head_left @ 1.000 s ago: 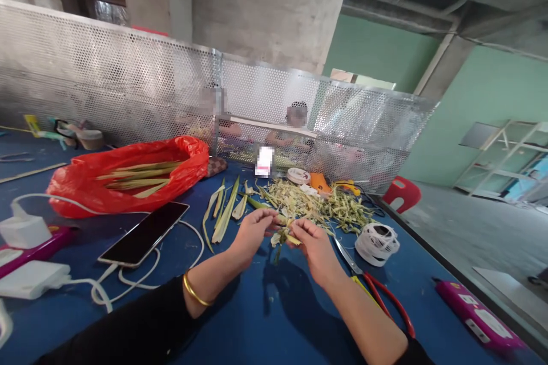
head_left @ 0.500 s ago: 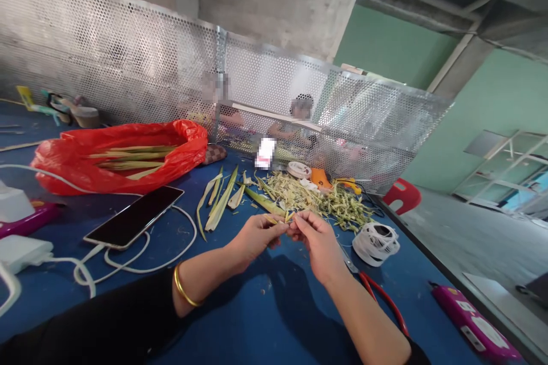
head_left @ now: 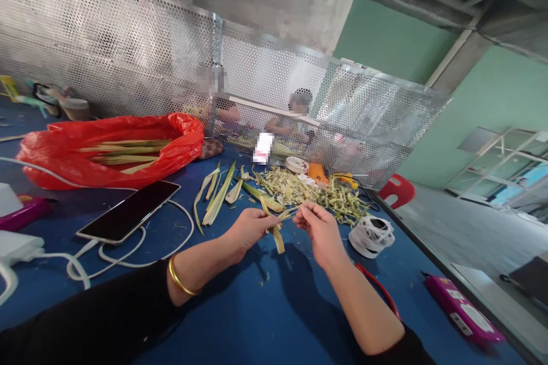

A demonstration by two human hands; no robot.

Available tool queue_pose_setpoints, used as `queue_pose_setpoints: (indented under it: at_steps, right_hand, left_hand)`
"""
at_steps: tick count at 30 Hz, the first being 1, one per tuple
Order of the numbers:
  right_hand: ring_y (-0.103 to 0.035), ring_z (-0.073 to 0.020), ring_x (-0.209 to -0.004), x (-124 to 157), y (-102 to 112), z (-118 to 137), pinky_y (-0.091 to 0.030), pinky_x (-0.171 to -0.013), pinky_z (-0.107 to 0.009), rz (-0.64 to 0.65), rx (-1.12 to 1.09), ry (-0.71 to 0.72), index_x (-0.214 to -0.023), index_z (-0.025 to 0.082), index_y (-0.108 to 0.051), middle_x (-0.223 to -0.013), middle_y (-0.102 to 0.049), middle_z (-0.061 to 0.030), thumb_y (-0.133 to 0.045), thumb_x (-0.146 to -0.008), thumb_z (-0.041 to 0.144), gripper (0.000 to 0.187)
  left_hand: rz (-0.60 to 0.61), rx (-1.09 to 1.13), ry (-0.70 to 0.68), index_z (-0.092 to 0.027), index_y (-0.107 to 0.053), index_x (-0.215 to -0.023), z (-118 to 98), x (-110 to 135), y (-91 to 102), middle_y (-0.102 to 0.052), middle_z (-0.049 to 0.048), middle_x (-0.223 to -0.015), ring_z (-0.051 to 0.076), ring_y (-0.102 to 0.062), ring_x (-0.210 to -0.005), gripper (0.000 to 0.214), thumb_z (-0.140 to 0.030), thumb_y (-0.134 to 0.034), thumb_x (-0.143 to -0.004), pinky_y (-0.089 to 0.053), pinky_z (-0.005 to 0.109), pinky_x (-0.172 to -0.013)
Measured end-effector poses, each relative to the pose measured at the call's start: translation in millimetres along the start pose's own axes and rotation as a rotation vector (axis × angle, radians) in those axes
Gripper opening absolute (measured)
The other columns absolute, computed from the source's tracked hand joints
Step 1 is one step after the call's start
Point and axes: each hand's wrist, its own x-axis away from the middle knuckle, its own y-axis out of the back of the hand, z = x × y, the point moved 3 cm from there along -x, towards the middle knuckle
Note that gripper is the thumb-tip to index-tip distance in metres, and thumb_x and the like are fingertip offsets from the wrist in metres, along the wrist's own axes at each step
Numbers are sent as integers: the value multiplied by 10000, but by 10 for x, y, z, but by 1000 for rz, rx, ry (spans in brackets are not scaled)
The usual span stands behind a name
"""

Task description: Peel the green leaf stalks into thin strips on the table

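Note:
My left hand is closed on a folded, pale yellow-green leaf strip, one end of which hangs below the fingers and another sticks up above them. From it, thin pale strands stretch across to my right hand, whose thumb and fingers pinch their far end; whether these are leaf fibre or string is hard to make out. Just beyond the hands lie several long leaf pieces and a heap of yellowish plant shreds. A greener heap of small knotted-looking pieces lies farther right.
A white spool of string and a red tool handle lie by my right forearm. Leftward are a black-screened phone with a white cable and a red plastic bag of leaves. A perforated metal screen stands behind; people sit beyond it.
My hands have drawn slightly apart, with thin strands now stretched between them. The leaf strip in my left hand shows more, its end hanging down. The view has shifted slightly.

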Motion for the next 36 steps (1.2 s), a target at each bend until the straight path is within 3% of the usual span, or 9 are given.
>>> queue_pose_setpoints:
  at_steps: [3,7,10,13,15,19,27,32,36]
  right_hand:
    - [-595,-168,-621,-120,159,48,-439,-569,-282,-98,94,23,-798,177,-580,-741,-623,-30,-626,-664,506,358]
    - [-577,-185,-631,-155,415,232,-391,-598,-286,-82,318,76,-725,192,-608,-675,-623,-17,-663,-672,417,238]
    - [-554,-196,-618,44,653,282,-340,-558,-288,-57,1039,163,-742,219,-589,-671,-625,-19,-526,-790,410,207]
    - [-573,-215,-643,399,978,89,-350,-537,-292,-87,1386,116,-830,214,-573,-760,-634,-54,-467,-827,386,202]
    - [-597,-233,-693,643,1186,-113,-395,-566,-305,-64,1475,109,-851,206,-585,-806,-634,-79,-460,-834,407,237]
    - [-591,-282,-914,932,1437,-346,-446,-786,-367,-149,1536,264,-1032,171,-583,-982,-633,-138,-444,-846,399,325]
    - [-641,-257,-819,668,1310,-191,-462,-691,-317,49,1614,-64,-1230,97,-468,-980,-640,-147,-499,-687,144,545]
    - [-611,-198,-640,675,1504,-150,-429,-600,-282,-1,1331,-176,-1279,161,-432,-726,-620,-14,-505,-659,171,624]
    - [-529,-160,-526,857,1607,-181,-423,-552,-287,-52,741,-248,-1227,195,-485,-656,-561,26,-598,-678,305,572]
  left_hand:
    - [-66,-22,59,-155,-554,-535,34,-26,44,-316,-84,-396,50,-187,-394,206,-310,-646,-635,-126,244,-435]
    - [-104,-35,96,-170,-504,-516,53,-85,118,-293,-86,-384,55,-190,-388,227,-301,-649,-632,-110,249,-432]
    - [-124,-46,118,-170,-522,-550,57,-134,176,-282,-89,-376,61,-190,-384,205,-306,-640,-648,-107,252,-433]
    - [-138,-30,122,-154,-574,-616,55,-158,212,-307,-82,-377,69,-215,-386,177,-313,-628,-671,-125,249,-435]
    - [-151,-8,123,-147,-590,-639,59,-156,220,-331,-75,-383,74,-245,-391,172,-311,-633,-671,-144,246,-437]
    - [-160,40,129,-145,-593,-637,69,-130,208,-374,-64,-412,75,-280,-405,170,-298,-666,-645,-167,243,-444]
    - [-129,92,94,-151,-569,-613,-7,-72,187,-357,-73,-417,74,-276,-416,179,-299,-669,-633,-176,244,-447]
    - [-128,136,76,-162,-541,-592,-36,-53,192,-367,-70,-440,73,-302,-429,197,-298,-683,-608,-183,238,-446]
    - [-126,151,91,-161,-569,-627,-42,-47,199,-380,-71,-444,74,-301,-425,219,-327,-705,-584,-202,240,-444]
